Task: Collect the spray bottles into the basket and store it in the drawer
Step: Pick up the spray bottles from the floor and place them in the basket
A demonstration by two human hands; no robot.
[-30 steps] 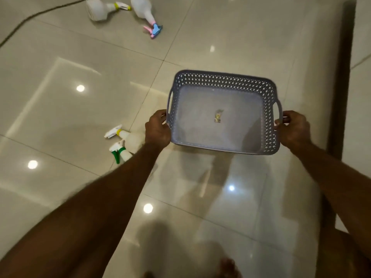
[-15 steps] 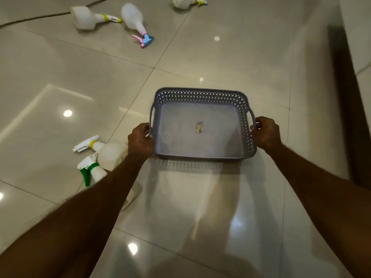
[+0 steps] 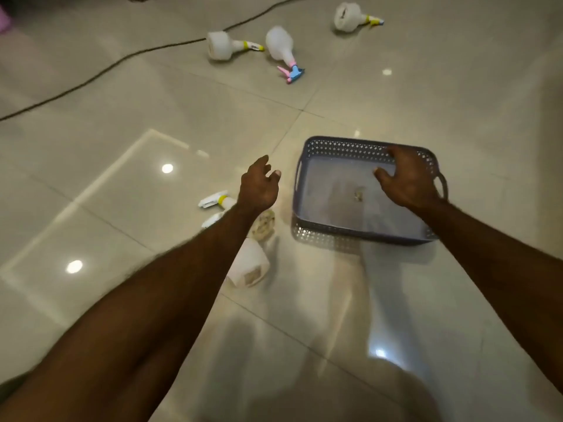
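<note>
The grey perforated basket (image 3: 316, 205) rests on the tiled floor, with only a small scrap inside. My right hand (image 3: 408, 181) hovers open over its right half, touching nothing. My left hand (image 3: 259, 185) is open just left of the basket, above two white spray bottles lying on the floor: one with a yellow collar (image 3: 213, 201) and one (image 3: 249, 266) partly hidden under my forearm. Farther off lie three more: a yellow-collared bottle (image 3: 222, 45), a pink-and-blue-nozzled bottle (image 3: 281, 47) and another yellow-collared bottle (image 3: 350, 16).
A dark cable (image 3: 100, 67) runs across the glossy floor at the upper left. Ceiling lights reflect in the tiles. Something pink shows at the far left edge (image 3: 3, 21).
The basket has been set down on the floor and both hands have let go of its handles. My left hand moved left over the near bottles; the view shifted to the left.
</note>
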